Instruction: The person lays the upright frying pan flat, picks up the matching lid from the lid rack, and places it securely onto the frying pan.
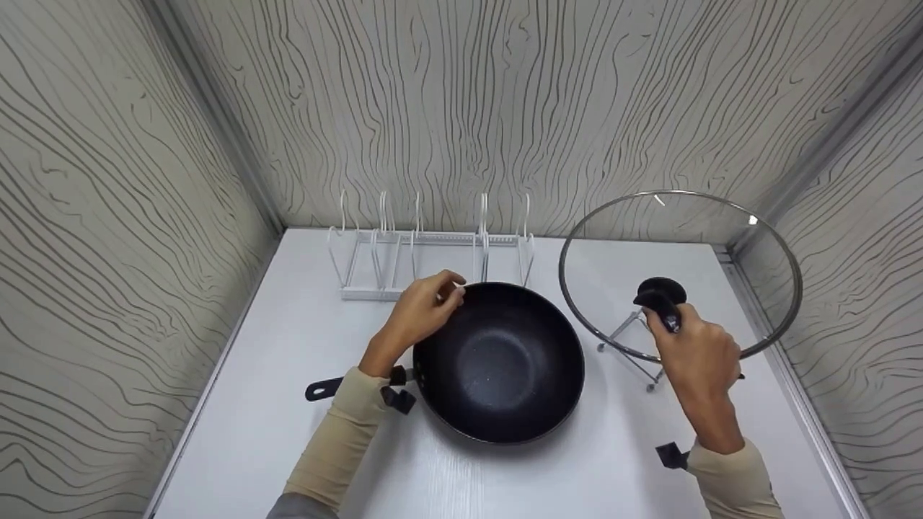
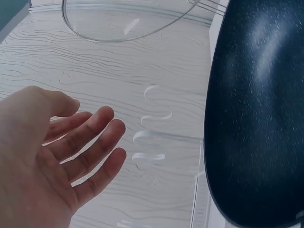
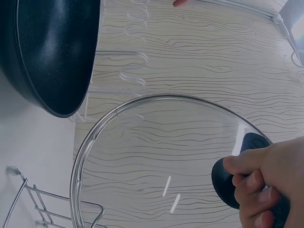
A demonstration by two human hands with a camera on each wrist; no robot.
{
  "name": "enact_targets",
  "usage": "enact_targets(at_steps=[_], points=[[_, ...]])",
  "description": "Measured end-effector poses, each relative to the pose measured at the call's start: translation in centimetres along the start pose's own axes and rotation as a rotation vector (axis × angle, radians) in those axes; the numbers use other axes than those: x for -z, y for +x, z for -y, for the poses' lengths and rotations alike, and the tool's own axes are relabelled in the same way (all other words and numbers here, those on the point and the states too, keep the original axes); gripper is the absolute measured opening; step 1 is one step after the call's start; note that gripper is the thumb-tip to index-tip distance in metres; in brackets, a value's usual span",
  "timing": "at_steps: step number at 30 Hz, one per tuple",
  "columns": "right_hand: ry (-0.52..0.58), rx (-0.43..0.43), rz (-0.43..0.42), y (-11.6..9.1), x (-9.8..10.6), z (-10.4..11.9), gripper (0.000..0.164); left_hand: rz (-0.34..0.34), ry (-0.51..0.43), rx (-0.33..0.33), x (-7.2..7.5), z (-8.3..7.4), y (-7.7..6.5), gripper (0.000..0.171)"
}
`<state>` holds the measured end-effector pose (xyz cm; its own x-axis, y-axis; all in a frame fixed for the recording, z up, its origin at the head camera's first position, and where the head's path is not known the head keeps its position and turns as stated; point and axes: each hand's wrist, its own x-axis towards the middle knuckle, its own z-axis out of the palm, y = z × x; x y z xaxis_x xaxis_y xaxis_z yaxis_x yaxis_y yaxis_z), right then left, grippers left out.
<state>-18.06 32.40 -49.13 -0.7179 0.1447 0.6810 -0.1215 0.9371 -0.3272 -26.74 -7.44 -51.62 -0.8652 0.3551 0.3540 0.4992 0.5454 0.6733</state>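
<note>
A black wok sits on the white table, its handle pointing left beneath the left forearm. My left hand hovers at the wok's upper left rim with fingers loosely bent; the left wrist view shows nothing in the palm. On the right, my right hand grips the black knob of a round glass lid with a metal rim. The lid is held up above the table, and the fingers wrap round the knob in the right wrist view.
Behind the wok stands a white wire rack with several upright loops, near the patterned back wall. A small metal wire stand is on the table below the lid, partly seen through the glass. Patterned walls close in both sides.
</note>
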Motion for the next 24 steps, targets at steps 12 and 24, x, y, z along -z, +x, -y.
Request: enact_targets(at_steps=[12, 24], points=[[-0.002, 0.016, 0.051, -0.4, -0.3, 0.4, 0.039, 0.041, 0.124, 0.065, 1.4, 1.7, -2.0, 0.024], [-0.006, 0.004, 0.12, -0.7, -0.4, 0.5, 0.041, 0.159, 0.24, 0.086, 2.5, 3.7, -4.5, 0.03]])
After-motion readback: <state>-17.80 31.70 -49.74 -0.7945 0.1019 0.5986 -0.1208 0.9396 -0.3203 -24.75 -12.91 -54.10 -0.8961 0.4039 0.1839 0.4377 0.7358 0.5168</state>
